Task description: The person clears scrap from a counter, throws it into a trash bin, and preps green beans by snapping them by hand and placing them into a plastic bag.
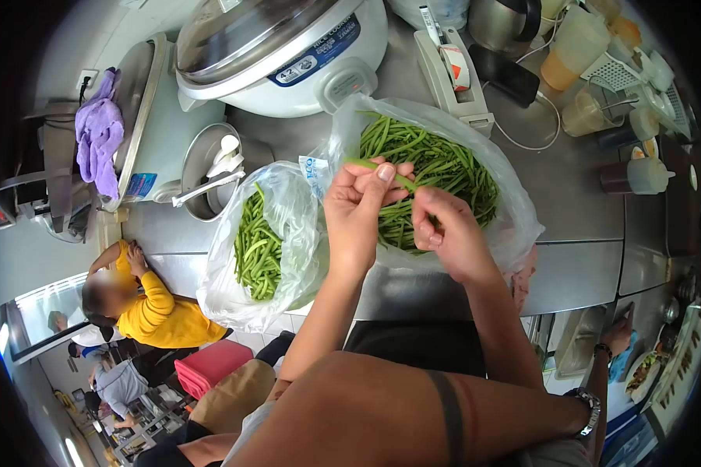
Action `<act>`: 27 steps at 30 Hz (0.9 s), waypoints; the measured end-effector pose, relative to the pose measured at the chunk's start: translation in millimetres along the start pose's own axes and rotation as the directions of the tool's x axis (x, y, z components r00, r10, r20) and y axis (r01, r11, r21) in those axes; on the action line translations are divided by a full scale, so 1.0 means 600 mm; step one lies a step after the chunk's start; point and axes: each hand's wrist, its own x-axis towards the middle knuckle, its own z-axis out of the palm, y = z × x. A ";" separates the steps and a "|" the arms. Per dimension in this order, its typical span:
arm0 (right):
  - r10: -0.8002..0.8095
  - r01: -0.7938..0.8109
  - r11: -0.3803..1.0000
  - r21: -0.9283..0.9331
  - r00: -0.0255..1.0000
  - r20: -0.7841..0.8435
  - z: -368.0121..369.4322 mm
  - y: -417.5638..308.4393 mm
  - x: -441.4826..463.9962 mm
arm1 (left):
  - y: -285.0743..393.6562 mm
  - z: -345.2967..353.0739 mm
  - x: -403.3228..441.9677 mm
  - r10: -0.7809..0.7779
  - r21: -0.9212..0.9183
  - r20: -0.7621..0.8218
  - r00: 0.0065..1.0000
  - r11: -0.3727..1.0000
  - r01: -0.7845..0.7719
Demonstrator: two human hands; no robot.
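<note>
My left hand pinches a green bean between thumb and fingers, above a large clear plastic bag. At the other end of that bean, the thumb and curled fingers of my right hand are closed on its tip. Beneath both hands, a heap of long green beans fills the opened bag. To the left of my left hand, a smaller plastic bag holds short green bean pieces.
Behind the bags stand a large rice cooker, a metal pot with utensils and a tape dispenser. Sauce bottles line the right. Another person's banded arm crosses the foreground. A person in yellow is at left.
</note>
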 end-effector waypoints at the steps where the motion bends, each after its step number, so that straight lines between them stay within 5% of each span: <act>1: -0.020 0.018 0.988 0.156 1.000 0.008 0.005 0.000 0.008 | 0.002 0.004 -0.003 0.055 -0.005 -0.039 0.998 0.998 -0.055; 2: -0.036 0.029 0.950 0.310 0.999 0.016 0.009 0.003 0.016 | 0.006 0.002 -0.006 0.134 0.025 -0.032 0.990 0.991 -0.134; 6: -0.042 -0.023 0.941 0.337 0.982 0.186 0.028 -0.008 0.029 | 0.040 -0.037 -0.011 0.515 0.182 0.028 0.857 0.840 -0.511; 9: -0.051 0.083 0.919 0.385 0.994 -0.093 0.007 -0.018 0.041 | 0.111 -0.127 -0.017 0.536 0.305 -0.174 0.826 0.827 -0.473; 10: -0.079 0.103 0.963 0.248 0.991 -0.104 -0.009 -0.019 0.045 | 0.130 -0.160 -0.021 0.584 0.431 -0.189 0.789 0.772 -0.468; 12: -0.226 0.136 0.926 -0.353 0.947 -0.230 -0.009 -0.031 0.055 | 0.163 -0.242 -0.037 0.496 0.652 -0.162 0.853 0.703 -0.284; 14: -0.374 0.057 0.574 -0.817 0.906 -0.199 -0.020 -0.043 0.058 | 0.164 -0.276 -0.052 0.403 0.857 -0.140 0.905 0.507 -0.093; 15: -0.379 0.027 0.490 -0.871 0.907 -0.185 -0.020 -0.050 0.057 | 0.162 -0.274 -0.058 0.390 0.951 -0.143 0.910 0.309 0.018; 17: -0.389 -0.030 0.304 -0.952 0.908 -0.153 -0.017 -0.074 0.052 | 0.141 -0.245 -0.059 0.566 0.986 0.034 0.824 0.115 -0.120; 19: -0.390 -0.066 0.319 -0.945 0.900 -0.194 -0.021 -0.082 0.043 | 0.100 -0.161 -0.062 0.523 0.891 -0.002 0.853 0.387 -0.235; 20: -0.385 -0.089 0.339 -0.936 0.895 -0.225 -0.022 -0.083 0.037 | 0.073 -0.113 -0.054 0.444 0.780 0.108 0.889 0.516 -0.352; 22: -0.420 -0.069 0.384 -0.921 0.875 -0.241 -0.028 -0.074 0.021 | 0.043 -0.030 -0.024 0.228 0.833 0.303 0.925 0.408 -0.373; 24: -0.511 0.048 0.425 -0.904 0.837 -0.195 -0.026 -0.053 0.019 | -0.002 -0.010 0.012 0.110 0.919 0.266 0.958 0.271 -0.287; 27: -0.485 0.101 0.358 -0.928 0.870 -0.093 -0.022 -0.056 0.015 | -0.022 -0.034 0.033 0.038 0.932 0.223 0.974 0.285 -0.225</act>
